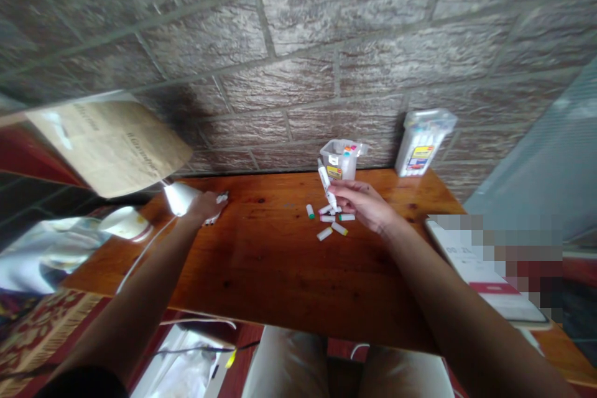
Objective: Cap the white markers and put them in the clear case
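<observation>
My right hand [366,204] pinches a white marker [326,185] and holds it tilted above the desk, its grey end up. Under and beside that hand lie several loose marker caps [325,234], white with green, yellow and pink ends. A clear plastic marker box [344,161], its lid open, stands just behind the held marker with some coloured ends inside. Off to the left, my left hand [204,206] is closed over several white markers [217,208] lying on the wood; its fingers are partly hidden.
A lamp with a paper shade [121,149] and white base [180,198] stands at left, its cord crossing the desk [261,255]. Near it is a paper cup [125,224]. A second marker box [422,144] stands back right, a tablet [485,273] in front. Behind is a stone-patterned wall.
</observation>
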Tool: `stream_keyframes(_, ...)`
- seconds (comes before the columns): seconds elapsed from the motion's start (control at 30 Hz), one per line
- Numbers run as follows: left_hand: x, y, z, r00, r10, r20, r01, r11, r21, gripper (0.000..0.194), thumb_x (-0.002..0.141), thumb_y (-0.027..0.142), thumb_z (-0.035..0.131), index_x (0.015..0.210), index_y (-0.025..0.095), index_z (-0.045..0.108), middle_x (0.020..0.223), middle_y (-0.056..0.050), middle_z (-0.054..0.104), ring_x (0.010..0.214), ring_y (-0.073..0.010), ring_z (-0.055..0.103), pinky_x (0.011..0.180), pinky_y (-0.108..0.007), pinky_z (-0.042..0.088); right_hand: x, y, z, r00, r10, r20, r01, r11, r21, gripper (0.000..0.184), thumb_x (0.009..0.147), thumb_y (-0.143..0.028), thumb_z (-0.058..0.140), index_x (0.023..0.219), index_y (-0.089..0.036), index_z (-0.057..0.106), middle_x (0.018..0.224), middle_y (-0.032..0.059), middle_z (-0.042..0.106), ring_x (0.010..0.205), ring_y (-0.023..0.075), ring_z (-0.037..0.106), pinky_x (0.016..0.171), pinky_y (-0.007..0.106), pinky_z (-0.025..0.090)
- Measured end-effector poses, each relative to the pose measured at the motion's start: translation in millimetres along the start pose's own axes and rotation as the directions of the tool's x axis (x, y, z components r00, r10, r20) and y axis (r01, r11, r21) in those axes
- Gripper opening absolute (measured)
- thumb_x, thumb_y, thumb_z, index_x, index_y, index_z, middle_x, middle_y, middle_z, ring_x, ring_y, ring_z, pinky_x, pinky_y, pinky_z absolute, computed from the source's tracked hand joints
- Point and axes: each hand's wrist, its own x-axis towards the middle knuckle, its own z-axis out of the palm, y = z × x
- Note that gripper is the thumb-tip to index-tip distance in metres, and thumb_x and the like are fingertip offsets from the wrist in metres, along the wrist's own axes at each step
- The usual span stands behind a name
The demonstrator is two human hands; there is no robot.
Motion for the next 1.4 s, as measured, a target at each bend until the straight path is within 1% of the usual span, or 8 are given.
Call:
stream_keyframes(0.23, -43, 76, -9.0, 0.961, 0.265, 0.081, -0.254, 0.959, -0.125, 0.031, 0.088, 0.048, 0.061, 0.078, 0.02, 0.069, 0.074, -0.004, 0.072, 0.072, -0.0179, 0.066, 0.063, -0.024, 0.039, -1, -1, 2, 1.0, 0.006, 0.023, -0.007, 0.999, 0.05, 0.033, 0.059, -0.033, 0.09, 0.078, -0.015, 0.071, 0.053, -0.0074, 0.047, 0.049, 0.0051, 0.034, 0.045, 0.022, 0.02)
stream_keyframes(0.37, -76, 135, -13.1, 0.86, 0.511, 0.006, -0.488, 0.825, -0.284, 0.03, 0.085, 0.048, 0.067, 0.074, 0.02, 0.065, 0.069, -0.003, 0.069, 0.063, -0.018, 0.062, 0.058, -0.027, 0.033, -1, -1, 0, 0.999, -0.001, -0.032, 0.004, 0.997, 0.076, 0.034, 0.055, -0.03, 0.091, 0.077, -0.014, 0.072, 0.057, -0.0053, 0.051, 0.051, 0.005, 0.036, 0.045, 0.022, 0.016)
stream_keyframes(0.5, -94, 165, -13.7, 0.814, 0.579, -0.043, -0.557, 0.759, -0.337, 0.034, 0.084, 0.051, 0.067, 0.07, 0.02, 0.064, 0.066, -0.004, 0.067, 0.061, -0.0191, 0.06, 0.058, -0.029, 0.031, -1, -2, -1, 0.999, -0.002, -0.043, 0.006, 0.997, 0.081, 0.034, 0.054, -0.03, 0.092, 0.076, -0.015, 0.072, 0.057, -0.0053, 0.052, 0.052, 0.0054, 0.037, 0.045, 0.023, 0.017)
stream_keyframes(0.77, -52, 141, -19.0, 0.855, 0.482, -0.192, -0.51, 0.716, -0.477, 0.042, 0.091, 0.054, 0.055, 0.085, 0.016, 0.073, 0.078, -0.008, 0.074, 0.076, -0.0218, 0.066, 0.07, -0.028, 0.043, -5, -8, -1, 0.998, 0.011, -0.068, -0.009, 0.999, 0.035, 0.037, 0.056, -0.034, 0.091, 0.085, -0.018, 0.073, 0.067, -0.0023, 0.062, 0.053, 0.0062, 0.038, 0.047, 0.023, 0.025)
stream_keyframes(0.93, -49, 142, 12.7, 0.744, 0.448, -0.496, -0.668, 0.456, -0.589, 0.033, 0.095, 0.041, 0.053, 0.089, 0.017, 0.074, 0.082, -0.006, 0.075, 0.071, -0.0156, 0.063, 0.072, -0.025, 0.045, -5, -6, 0, 0.995, 0.004, -0.097, -0.005, 1.0, -0.014, 0.035, 0.064, -0.032, 0.083, 0.092, -0.024, 0.064, 0.072, -0.0035, 0.063, 0.052, 0.0073, 0.036, 0.046, 0.023, 0.023)
stream_keyframes(1.0, -58, 146, 25.7, 0.636, 0.593, -0.494, -0.753, 0.338, -0.564, 0.027, 0.092, 0.04, 0.06, 0.092, 0.019, 0.077, 0.075, -0.004, 0.073, 0.063, -0.0133, 0.06, 0.067, -0.024, 0.043, -5, -7, 1, 0.994, -0.019, -0.108, 0.016, 0.999, -0.035, 0.031, 0.068, -0.032, 0.076, 0.094, -0.028, 0.06, 0.073, -0.0042, 0.062, 0.052, 0.0093, 0.038, 0.047, 0.024, 0.024)
stream_keyframes(1.13, -68, 147, 31.5, 0.533, 0.705, -0.469, -0.782, 0.197, -0.592, 0.021, 0.092, 0.033, 0.063, 0.102, 0.021, 0.078, 0.081, -0.004, 0.075, 0.063, -0.012, 0.06, 0.066, -0.023, 0.042, -9, -13, 6, 0.992, -0.054, -0.11, 0.044, 0.995, -0.086, 0.027, 0.07, -0.031, 0.065, 0.097, -0.03, 0.06, 0.072, -0.0025, 0.061, 0.054, 0.0126, 0.042, 0.047, 0.026, 0.027)
stream_keyframes(1.4, -56, 131, 14.7, 0.343, 0.793, -0.503, -0.897, 0.117, -0.427, 0.025, 0.089, 0.014, 0.056, 0.103, 0.019, 0.076, 0.091, -0.006, 0.077, 0.075, -0.0144, 0.068, 0.072, -0.025, 0.049, -16, -19, 15, 0.998, -0.055, -0.042, 0.052, 0.997, -0.065, 0.037, 0.067, -0.05, 0.065, 0.093, -0.026, 0.071, 0.067, 0.0003, 0.066, 0.047, 0.0121, 0.033, 0.044, 0.027, 0.025)
